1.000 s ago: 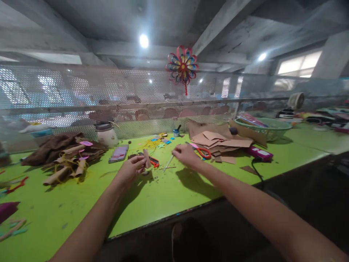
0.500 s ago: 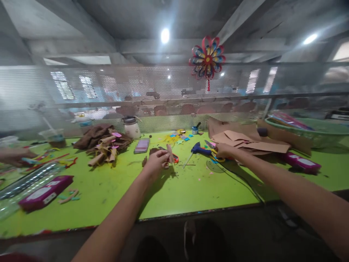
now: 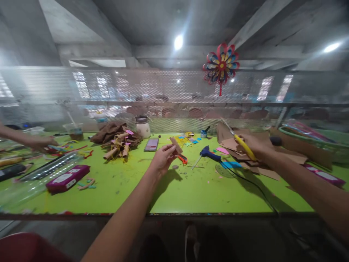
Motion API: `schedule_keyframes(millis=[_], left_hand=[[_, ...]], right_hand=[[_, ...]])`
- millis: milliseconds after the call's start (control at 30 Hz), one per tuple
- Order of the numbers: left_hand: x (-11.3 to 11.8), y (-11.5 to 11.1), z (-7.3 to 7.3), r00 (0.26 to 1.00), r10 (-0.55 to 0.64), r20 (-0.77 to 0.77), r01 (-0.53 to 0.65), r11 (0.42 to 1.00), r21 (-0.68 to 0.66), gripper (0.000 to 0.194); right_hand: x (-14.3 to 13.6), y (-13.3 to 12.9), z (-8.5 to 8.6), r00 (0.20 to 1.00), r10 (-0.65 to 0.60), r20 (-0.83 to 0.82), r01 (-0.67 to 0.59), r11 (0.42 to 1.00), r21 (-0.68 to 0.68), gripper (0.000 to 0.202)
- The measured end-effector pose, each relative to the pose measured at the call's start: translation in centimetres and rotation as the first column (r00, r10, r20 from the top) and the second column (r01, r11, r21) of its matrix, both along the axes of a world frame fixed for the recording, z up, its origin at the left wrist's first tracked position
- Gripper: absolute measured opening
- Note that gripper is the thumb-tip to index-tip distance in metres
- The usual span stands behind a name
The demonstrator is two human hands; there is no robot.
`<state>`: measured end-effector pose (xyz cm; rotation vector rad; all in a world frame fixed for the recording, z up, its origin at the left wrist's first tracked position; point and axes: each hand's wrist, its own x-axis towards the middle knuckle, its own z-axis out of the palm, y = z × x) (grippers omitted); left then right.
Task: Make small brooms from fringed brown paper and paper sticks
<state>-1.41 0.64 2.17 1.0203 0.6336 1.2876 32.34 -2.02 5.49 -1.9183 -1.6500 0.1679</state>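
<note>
My left hand [image 3: 164,159] pinches a small brown cardboard piece [image 3: 176,145] above the green table. Just beyond it lies an orange-handled tool [image 3: 182,158]. My right hand [image 3: 252,145] grips yellow-handled scissors [image 3: 245,147], lifted over brown paper sheets [image 3: 289,155], blades pointing up and away. Between the hands a blue glue gun [image 3: 209,154] rests on the table, its cord trailing to the front edge. Pink paper [image 3: 223,150] and blue paper [image 3: 231,165] lie beside it.
Rolled brown paper tubes [image 3: 117,147], a white jar [image 3: 143,127] and a grey case [image 3: 151,144] stand left of centre. A purple box [image 3: 68,178] is at left, near another person's hand [image 3: 45,143]. A green basket [image 3: 338,145] stands at right.
My right hand has lifted the scissors off the table, uncovering the pink and blue paper. My left hand still holds the cardboard piece. The view has shifted, so things appear further right.
</note>
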Motion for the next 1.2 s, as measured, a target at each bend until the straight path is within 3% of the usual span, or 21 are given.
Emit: schedule_keyframes(millis=[67,167,267,367,600,1200], left_hand=[[-0.4,-0.1,0.5,0.996,0.013,0.091,-0.015,1.0,0.021,0.013],[-1.3,-0.2,1.1,0.978,0.031,0.208,-0.049,0.996,0.08,0.016],[-2.2,-0.3,1.5,0.956,0.05,0.288,-0.086,0.99,0.115,0.019],[-2.8,-0.4,1.7,0.945,0.074,0.318,-0.117,0.986,0.118,0.02],[-2.4,0.2,1.1,0.946,0.069,0.318,-0.111,0.987,0.115,0.019],[-1.9,0.3,0.4,0.953,0.11,0.281,-0.155,0.977,0.143,0.022]], right_hand=[[-3.4,-2.2,0.6,0.97,0.155,-0.188,-0.136,0.985,0.11,0.051],[-9.6,-4.8,-0.2,0.894,0.347,-0.282,-0.304,0.934,0.185,0.057],[-14.8,-5.9,-2.6,0.862,0.371,-0.346,-0.328,0.928,0.178,0.044],[-17.7,-5.8,-4.8,0.878,0.367,-0.307,-0.309,0.925,0.223,0.03],[-18.6,-5.3,-5.5,0.912,0.394,-0.112,-0.35,0.892,0.287,0.037],[-18.5,-5.8,-6.1,0.917,0.39,-0.086,-0.346,0.883,0.318,0.036]])
